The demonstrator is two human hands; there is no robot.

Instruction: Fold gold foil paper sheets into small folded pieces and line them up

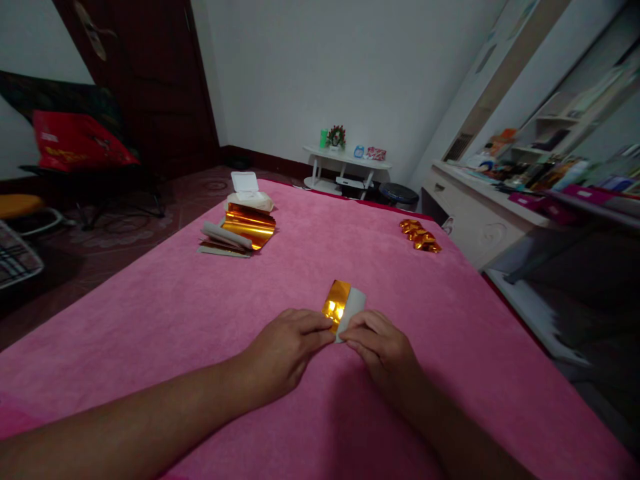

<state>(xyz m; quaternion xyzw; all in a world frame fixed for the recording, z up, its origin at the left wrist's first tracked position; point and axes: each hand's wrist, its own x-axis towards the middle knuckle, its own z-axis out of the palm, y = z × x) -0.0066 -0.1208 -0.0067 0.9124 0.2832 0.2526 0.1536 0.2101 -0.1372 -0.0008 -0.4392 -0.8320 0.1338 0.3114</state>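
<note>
A small sheet of gold foil paper (336, 303) with a grey underside lies on the pink cloth (300, 267), its right part turned over so that the grey shows. My left hand (287, 347) holds the paper's lower left edge, fingers together. On the lower right corner, the fingers of my right hand (385, 347) are closed in a pinch. Both hands rest low over the cloth, with their fingertips close to each other.
At the far left of the cloth lie a stack of gold and grey sheets (250, 227) and an open white box (245, 183). Folded gold pieces (419, 236) sit at the far right. Beyond stands a low white table (345, 157); a cluttered desk (490, 200) is at the right.
</note>
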